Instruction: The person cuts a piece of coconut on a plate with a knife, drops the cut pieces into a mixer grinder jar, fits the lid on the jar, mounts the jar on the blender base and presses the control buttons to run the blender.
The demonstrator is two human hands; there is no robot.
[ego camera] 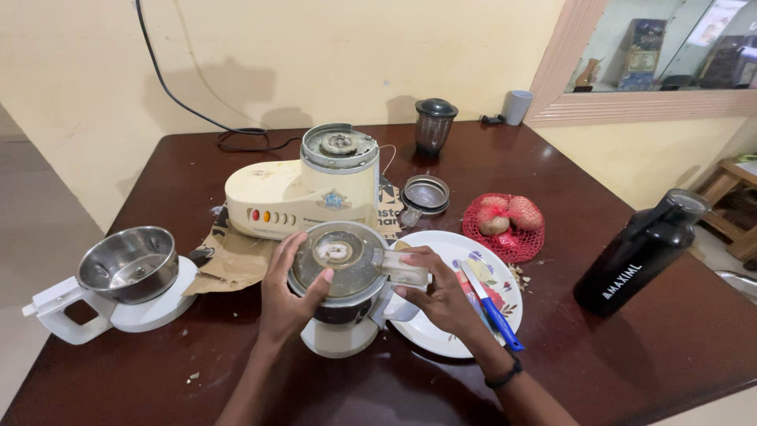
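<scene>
A mixer jar (341,278) with a clear lid stands on the dark wooden table (623,371) right in front of me. My left hand (289,288) wraps around the jar's left side, thumb resting on the lid. My right hand (436,290) grips the jar's clear handle on the right. Behind the jar sits the cream mixer base (303,193) on a piece of brown paper (236,260).
A white floral plate (441,327) with a blue-handled knife (493,308) lies right of the jar. A red net bag of potatoes (505,225), a black bottle (639,252), a steel bowl jar (126,272), a small lid (426,195), a steel jar (434,124) and a grey cup (516,106) stand around.
</scene>
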